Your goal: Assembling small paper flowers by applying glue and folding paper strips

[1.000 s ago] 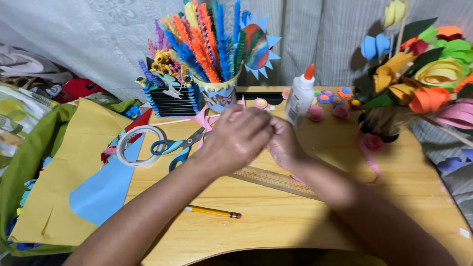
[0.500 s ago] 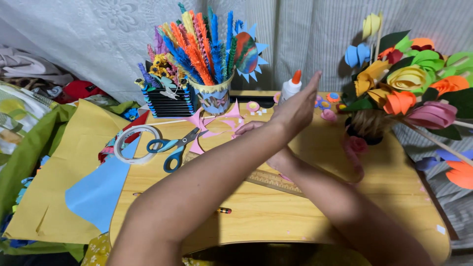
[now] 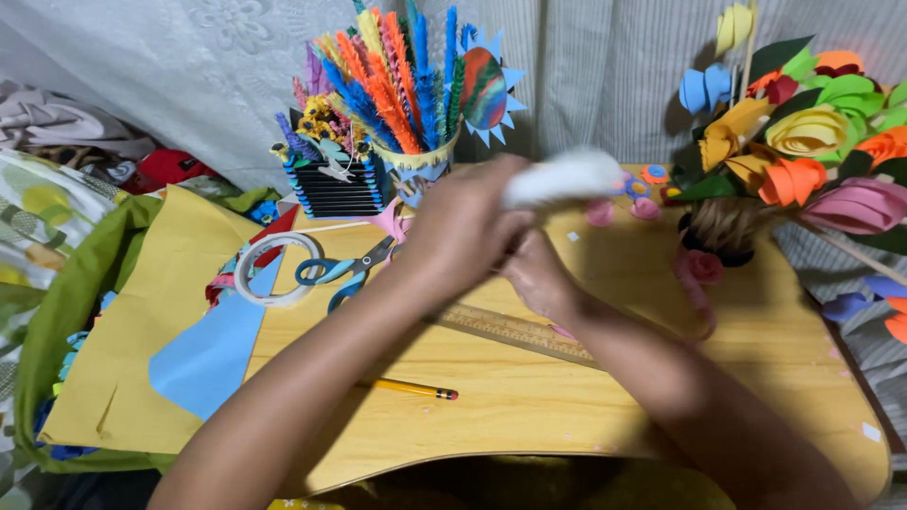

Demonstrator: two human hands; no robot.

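**Glue bottle lifted over a crowded craft table**

Half a second on, the left hand (image 3: 463,227) is no longer stretching flat toward the back of the table; it is now gripping a white glue bottle (image 3: 564,178), which has come away from its place beside the paper flowers and is blurring with motion above the wood; the left forearm is crossing up from the lower left, wrist bent, fingers closing round the bottle's lower end so that the body is pointing right and lying almost level; the right hand (image 3: 539,274) is sitting just beneath and touching the left, knuckles up, its forearm running in from the lower right; whether its fingers are pinching anything cannot be told, for the left hand is covering them; both hands are hovering over the middle of the wooden table (image 3: 529,397), just above a wooden ruler (image 3: 515,332) that is lying aslant; a yellow pencil (image 3: 411,387) is resting nearer the front edge; blue-handled scissors (image 3: 345,272) and a ring of tape (image 3: 277,269) are lying to the left, beside sheets of blue paper (image 3: 203,354) and yellow paper (image 3: 123,349); a cup of fringed paper sticks (image 3: 402,90) is standing behind; a paper-flower bouquet (image 3: 803,142) is filling the right.
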